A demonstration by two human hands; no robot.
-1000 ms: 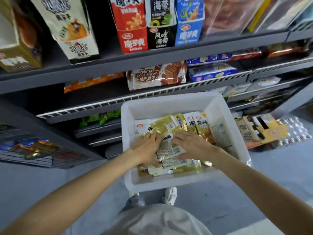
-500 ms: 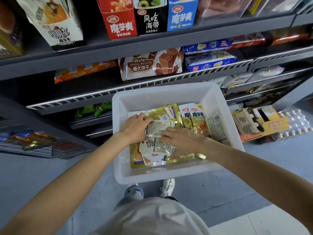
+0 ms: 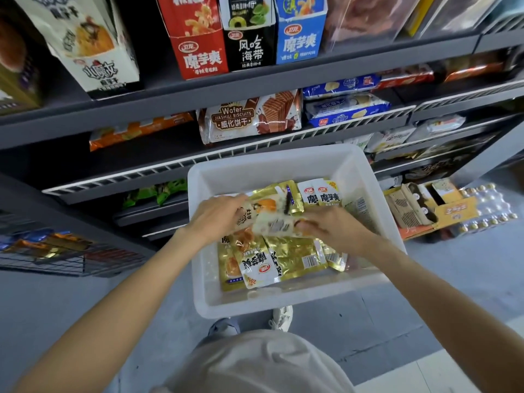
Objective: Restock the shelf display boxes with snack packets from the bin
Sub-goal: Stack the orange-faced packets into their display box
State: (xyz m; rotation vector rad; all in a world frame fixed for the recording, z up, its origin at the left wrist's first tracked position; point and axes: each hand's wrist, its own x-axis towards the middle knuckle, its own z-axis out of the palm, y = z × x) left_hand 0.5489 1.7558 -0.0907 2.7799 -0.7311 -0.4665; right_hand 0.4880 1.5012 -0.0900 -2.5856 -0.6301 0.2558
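**Both hands on packets above the bin**

White bin (image 3: 351, 171) sits in the middle of the view, in front of the grey shelf (image 3: 255, 83), above the person's shoes (image 3: 280, 317).

Left hand (image 3: 215, 219) is over the bin's left-centre. Fingers curl round the left end of a small bunch of packets (image 3: 266, 217), thumb on top. The top packet is pale with an orange patch and dark print; motion blur hides how many are in the bunch.

Right hand (image 3: 331, 228) meets the same bunch from the right. Fingertips pinch its right end, close to the left hand. Both hands grip, neither spread wide.

Loose packets (image 3: 289, 259) lie in the bin below the hands: gold foil ones with barcodes showing, and white ones with red logo, overlapping and lying at mixed angles. Two more white packets (image 3: 320, 195) lie at the far side, just beyond the right hand.

Top shelf, far: display boxes standing side by side, red box (image 3: 198, 49), black box (image 3: 249, 43), blue box (image 3: 300, 38). A white box (image 3: 93, 49) stands tilted to their left, apart from them.

Next shelf down: wafer bag (image 3: 249, 117), with blue-and-white packs (image 3: 346, 107) to its right.

Floor, right of bin: opened cartons (image 3: 425, 208), touching a shrink-wrapped pack of bottles (image 3: 487, 211).
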